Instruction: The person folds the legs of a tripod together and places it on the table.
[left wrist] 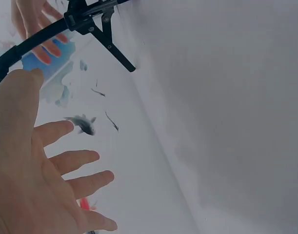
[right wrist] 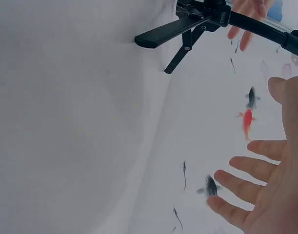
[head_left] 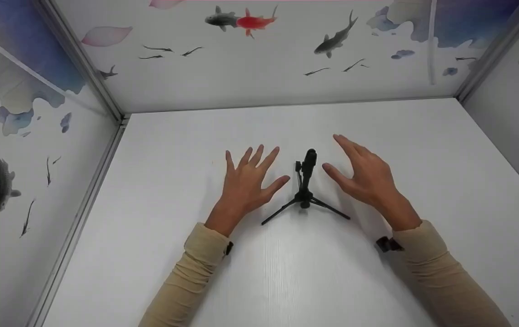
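A small black tripod [head_left: 304, 196] stands upright on the white table, its legs spread and its column rising to a thicker black top. To its left, my left hand [head_left: 248, 184] is held with fingers spread, apart from it. On the other side my right hand [head_left: 366, 175] has its fingers extended and thumb out, also not touching. The left wrist view shows the tripod's column [left wrist: 39, 41] beyond the thumb of the left hand [left wrist: 46, 161]. In the right wrist view the tripod leg [right wrist: 170, 31] is above the straight fingers of the right hand [right wrist: 266, 180].
The white tabletop [head_left: 173, 136] is bounded by a back panel [head_left: 241, 68] and side panels printed with fish and lotus leaves. Metal frame posts [head_left: 105, 93] stand at the corners. Dark devices [head_left: 389, 244] sit at the sleeve cuffs.
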### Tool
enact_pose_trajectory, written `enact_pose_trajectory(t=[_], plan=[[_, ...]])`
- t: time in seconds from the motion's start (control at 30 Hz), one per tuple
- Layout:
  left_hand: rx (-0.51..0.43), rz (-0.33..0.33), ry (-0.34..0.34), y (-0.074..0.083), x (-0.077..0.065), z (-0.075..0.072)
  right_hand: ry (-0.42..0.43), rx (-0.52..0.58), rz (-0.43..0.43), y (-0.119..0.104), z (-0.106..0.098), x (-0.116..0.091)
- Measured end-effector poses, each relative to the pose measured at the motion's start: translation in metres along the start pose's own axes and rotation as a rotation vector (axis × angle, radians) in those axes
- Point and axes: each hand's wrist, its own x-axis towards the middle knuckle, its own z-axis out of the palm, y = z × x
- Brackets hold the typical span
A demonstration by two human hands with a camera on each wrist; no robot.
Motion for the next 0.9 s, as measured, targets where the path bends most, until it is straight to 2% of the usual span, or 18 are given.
enact_pose_trajectory(t=[0.2,0.33,0.5,0.7,0.9], plan=[[-0.042,0.044,0.011,0.007,-0.003,0.002,0.109,0.042,-0.056,-0.008,-0.002,-0.001],[-0.133,0.056,-0.008,0.012,-0.004,0.003,0.157,0.063,-0.102,-0.013,-0.005,-0.001],[-0.217,0.053,-0.036,0.016,-0.006,0.005,0.173,0.096,-0.146,-0.019,-0.009,-0.001],[-0.239,0.085,-0.026,0.017,-0.007,0.009,0.175,0.134,-0.213,-0.023,-0.009,-0.002],[-0.275,0.109,-0.053,0.022,-0.008,0.007,0.182,0.168,-0.260,-0.027,-0.009,-0.003]])
